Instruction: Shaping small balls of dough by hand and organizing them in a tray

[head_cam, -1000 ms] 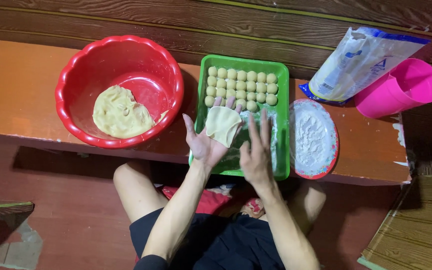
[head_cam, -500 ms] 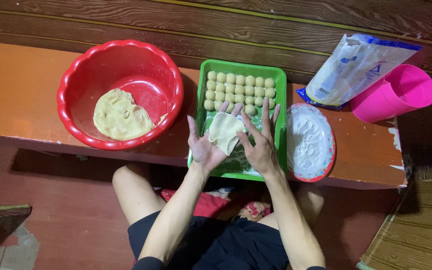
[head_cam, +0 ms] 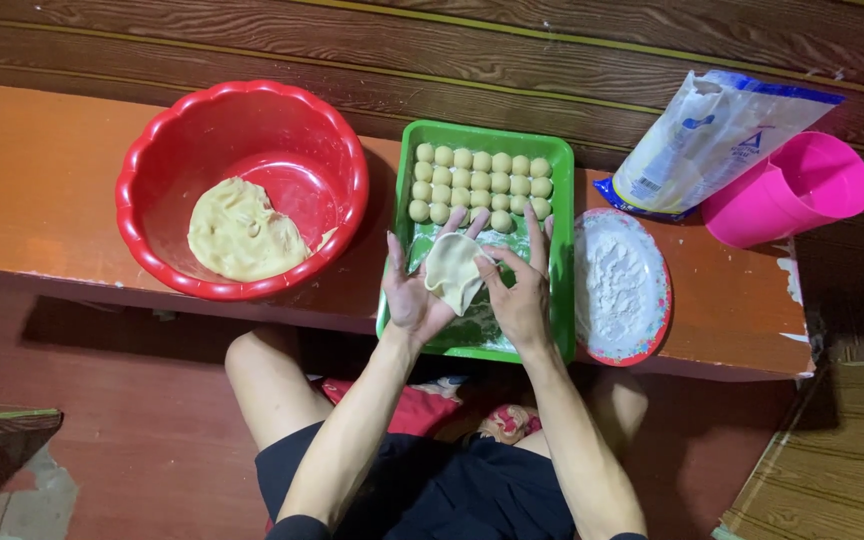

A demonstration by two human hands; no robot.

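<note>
A flat, pale disc of dough (head_cam: 453, 270) lies on the open palm of my left hand (head_cam: 414, 292). My right hand (head_cam: 522, 290) is beside it, with thumb and fingertips pinching the disc's right edge. Both hands hover over the near half of a green rectangular tray (head_cam: 562, 260). Several small dough balls (head_cam: 482, 182) sit in neat rows in the tray's far half.
A red plastic bowl (head_cam: 242, 110) with a lump of dough (head_cam: 240, 232) stands left of the tray. Right of it is a round plate of white flour (head_cam: 620, 285), then a flour bag (head_cam: 712, 140) and a pink jug (head_cam: 792, 190). All rest on an orange bench (head_cam: 32, 180).
The dough disc now lies flat on my left palm, and my right hand has closed in from beside it to pinch its edge. Both hands sit slightly lower over the tray.
</note>
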